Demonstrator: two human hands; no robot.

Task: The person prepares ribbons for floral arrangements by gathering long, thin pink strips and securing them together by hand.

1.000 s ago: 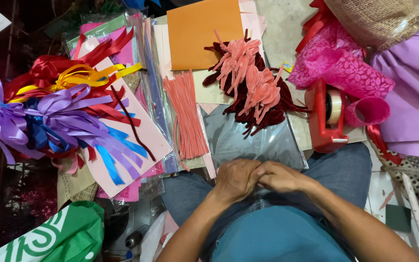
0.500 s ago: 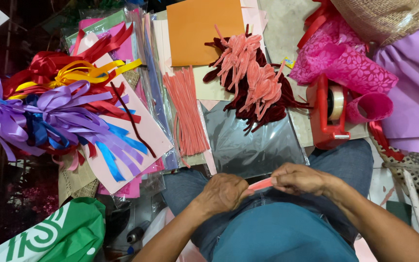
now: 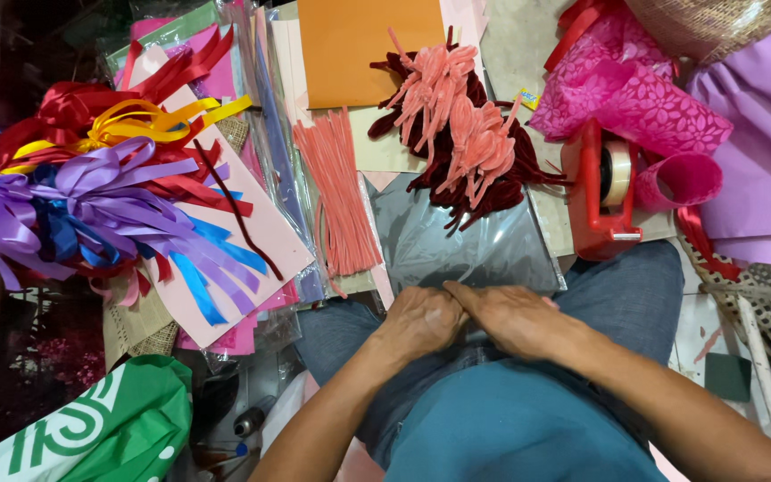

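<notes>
Left hand (image 3: 421, 321): on the lap, just below the grey plastic sheet (image 3: 461, 241), fingers curled, touching the right hand; whether it grips anything, I cannot tell.
Right hand (image 3: 515, 319): beside it, fingers bent over the left fingertips; hold unclear.
Pink pipe cleaners (image 3: 341, 192): left of the sheet.
Red tape dispenser (image 3: 600, 192): right of the sheet.
</notes>
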